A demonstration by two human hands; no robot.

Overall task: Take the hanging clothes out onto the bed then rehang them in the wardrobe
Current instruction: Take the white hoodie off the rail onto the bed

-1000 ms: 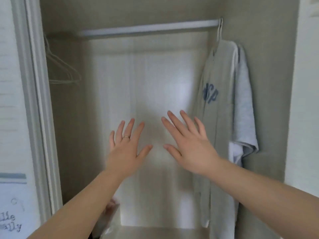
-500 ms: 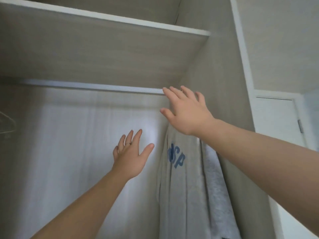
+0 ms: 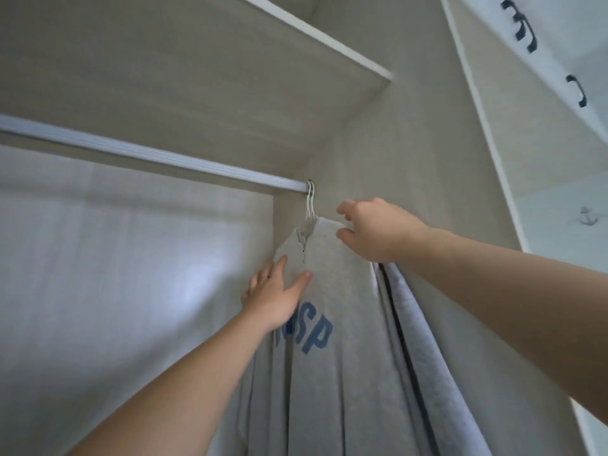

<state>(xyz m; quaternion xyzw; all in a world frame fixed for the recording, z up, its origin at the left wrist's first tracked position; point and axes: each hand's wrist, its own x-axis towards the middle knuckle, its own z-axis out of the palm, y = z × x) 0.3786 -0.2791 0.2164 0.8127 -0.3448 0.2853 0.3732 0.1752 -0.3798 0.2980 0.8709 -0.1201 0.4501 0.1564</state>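
A grey t-shirt [image 3: 339,291] with blue letters hangs on a white hanger [image 3: 310,205] at the right end of the silver wardrobe rail [image 3: 148,154]. A second, lighter grey garment [image 3: 424,324] hangs behind it against the side wall. My right hand [image 3: 375,230] pinches the shirt's shoulder just right of the hanger hook. My left hand [image 3: 274,296] lies flat against the shirt's front below the collar, fingers spread, a ring on one finger.
A wardrobe shelf [image 3: 230,60] runs just above the rail. The wardrobe's right side wall [image 3: 411,143] stands close behind the clothes. Dark handles [image 3: 577,93] show on white doors at the upper right.
My view has tilted up and closed in on the rail's right end. My right hand dropped from the rail onto the shirt's shoulder; my left hand rose and pressed onto the shirt's front.
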